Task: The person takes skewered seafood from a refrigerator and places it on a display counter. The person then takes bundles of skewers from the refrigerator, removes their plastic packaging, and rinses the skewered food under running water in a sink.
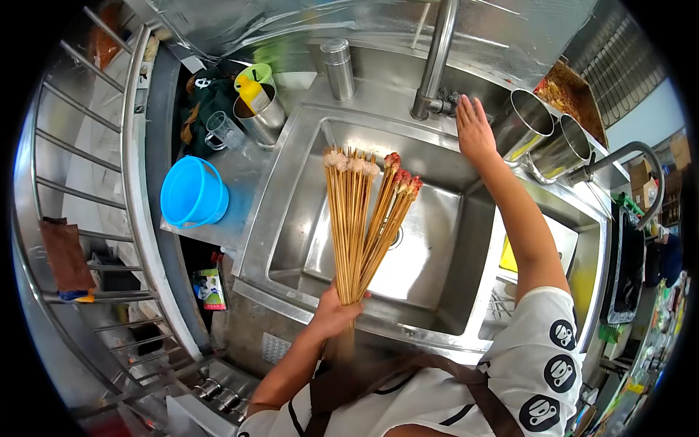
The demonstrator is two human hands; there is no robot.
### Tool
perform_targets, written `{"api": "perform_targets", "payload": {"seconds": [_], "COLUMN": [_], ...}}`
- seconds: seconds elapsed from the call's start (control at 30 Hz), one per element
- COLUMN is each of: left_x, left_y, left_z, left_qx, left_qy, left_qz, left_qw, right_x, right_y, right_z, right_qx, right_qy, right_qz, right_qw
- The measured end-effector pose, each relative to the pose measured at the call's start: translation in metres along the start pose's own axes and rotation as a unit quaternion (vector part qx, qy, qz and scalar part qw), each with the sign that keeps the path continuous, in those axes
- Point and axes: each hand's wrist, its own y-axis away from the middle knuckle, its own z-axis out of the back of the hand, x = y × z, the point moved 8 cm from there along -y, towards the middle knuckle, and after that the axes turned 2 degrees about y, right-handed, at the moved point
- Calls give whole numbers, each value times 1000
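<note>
My left hand (338,312) is wrapped around the lower part of a thick bundle of bamboo skewers (351,233). The bundle tilts over the sink (444,291), its food-tipped ends pointing away from me. Pale pieces sit on the left group's tips and red pieces on the right group's. My right hand (477,132) reaches to the tap (438,62), fingers stretched out beside the tap's valve (441,106). Whether it touches the valve I cannot tell. No water shows below the tap, whose upper end is out of view.
Left of the sink stand a blue bucket (191,193), a glass mug (224,132) and a metal container (263,120). A steel canister (338,69) is behind the basin. Two tall steel cylinders (523,122) stand at right, near a second curved tap (644,149). Metal railing (127,146) borders the left.
</note>
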Motion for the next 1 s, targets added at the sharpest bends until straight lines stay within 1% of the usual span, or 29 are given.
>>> {"api": "perform_targets", "payload": {"seconds": [0.03,0.07,0.1,0.13,0.17,0.2,0.23,0.27,0.3,0.37,0.43,0.53,0.57,0.6,0.63,0.7,0.73,0.77,0.83,0.9,0.97,1.0], "left_x": [1,4,5,4,5,6,6,6,5,6,6,9,11,13,15,15,18,20,22,25,26,25], "left_y": [0,0,-1,-1,-1,-1,-1,-2,-2,-1,1,7,9,12,14,19,22,23,26,29,32,33], "left_z": [-1,-2,-5,-6,-10,-14,-16,-20,-26,-34,-39,-45,-44,-44,-44,-42,-42,-41,-42,-39,-37,-38], "left_qx": [-1,9,22,24,38,52,53,70,88,94,99,102,110,118,118,115,113,112,108,86,86,87], "left_qy": [5,35,64,66,79,92,91,92,92,79,63,67,39,11,10,-21,-22,-23,-24,-37,-47,-58], "left_qz": [-2,8,18,17,33,49,48,40,33,51,68,83,78,74,74,60,60,52,42,42,28,16], "left_qw": [1000,999,998,997,996,993,993,993,991,991,991,989,990,990,990,991,992,992,993,995,995,994], "right_x": [2,2,4,1,-3,-2,4,8,18,39,55,79,89,96,102,118,131,131,140,148,166,177], "right_y": [3,4,8,17,29,45,64,86,107,144,177,220,232,242,250,264,272,273,274,273,268,264], "right_z": [0,8,14,25,38,48,48,49,43,35,37,33,32,37,43,48,39,47,58,64,74,81], "right_qx": [-3,-20,-19,-61,-103,-151,-147,-145,-115,-69,-36,-2,13,30,30,42,18,17,81,85,120,134], "right_qy": [11,-37,-34,-159,-283,-340,-380,-459,-506,-596,-638,-727,-756,-769,-770,-796,-805,-807,-817,-815,-869,-906], "right_qz": [7,-6,-4,-47,-90,-111,-134,-166,-207,-234,-265,-314,-327,-339,-339,-341,-331,-329,-316,-305,-275,-269], "right_qw": [1000,999,999,984,949,922,903,861,829,765,722,610,567,541,540,498,492,491,476,486,393,299]}}
